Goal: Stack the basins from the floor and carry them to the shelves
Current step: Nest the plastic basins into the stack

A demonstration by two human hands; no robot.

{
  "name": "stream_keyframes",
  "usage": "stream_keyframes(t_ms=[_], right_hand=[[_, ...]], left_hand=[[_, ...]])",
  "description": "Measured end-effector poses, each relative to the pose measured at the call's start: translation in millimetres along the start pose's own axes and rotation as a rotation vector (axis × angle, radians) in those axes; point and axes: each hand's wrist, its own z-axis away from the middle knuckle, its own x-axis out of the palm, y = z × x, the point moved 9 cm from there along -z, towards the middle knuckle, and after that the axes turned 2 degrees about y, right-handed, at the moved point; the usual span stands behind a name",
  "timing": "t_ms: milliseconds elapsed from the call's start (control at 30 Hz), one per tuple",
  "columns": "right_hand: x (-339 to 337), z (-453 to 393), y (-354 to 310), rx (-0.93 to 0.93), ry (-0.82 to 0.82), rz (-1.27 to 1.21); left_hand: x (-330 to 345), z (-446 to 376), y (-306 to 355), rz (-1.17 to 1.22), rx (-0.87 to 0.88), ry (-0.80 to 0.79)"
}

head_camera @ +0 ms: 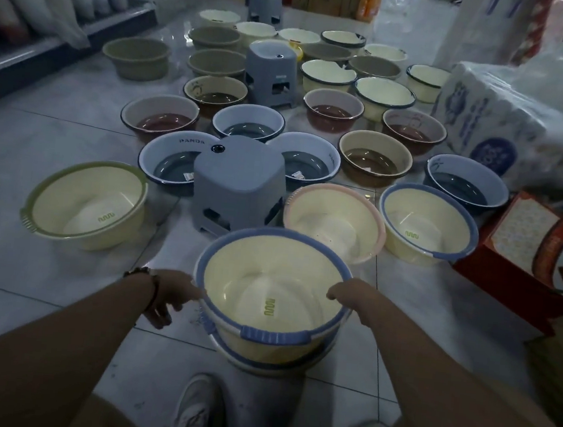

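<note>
- Presently, I have a small stack of cream basins with blue rims held low in front of me, above the tiled floor and just ahead of my shoes.
- My left hand is at the stack's left rim, fingers curled down at the edge; my right hand is curled over the right rim. How far the fingers wrap underneath, I cannot tell.
- At least one more blue-edged rim shows beneath the top basin, and the nesting looks slightly offset, so I judge the stacking step is still in hand.
- To do it well: I would keep the grips opposite each other, hold the rims level, and let each basin seat squarely before adding another.
- Nearest candidates of like shape: the blue-rimmed basin and pink-rimmed basin ahead on the right, and the green-rimmed basin on the left.
- Materials: smooth, glossy plastic, round and tapered, with ribbed side handles. I judge it light but slippery.
- Glossy tiles and a grey plastic stool just ahead are trip risks; many more basins lie beyond it.
</note>
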Motion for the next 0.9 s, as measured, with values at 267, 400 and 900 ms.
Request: stream_keyframes(t_ms=[267,400,900], right_hand=[[14,2,-16,-0.164,0.018,0.083],[25,26,-10,-0.205,-0.041,0.166],[39,158,-70,-0.732,0.050,0.591]], left_hand=[[5,29,63,-0.364,0.343,0.236],[9,76,89,-0.217,0.519,0.343],[-71,177,-49,-0.570,0.284,0.582]])
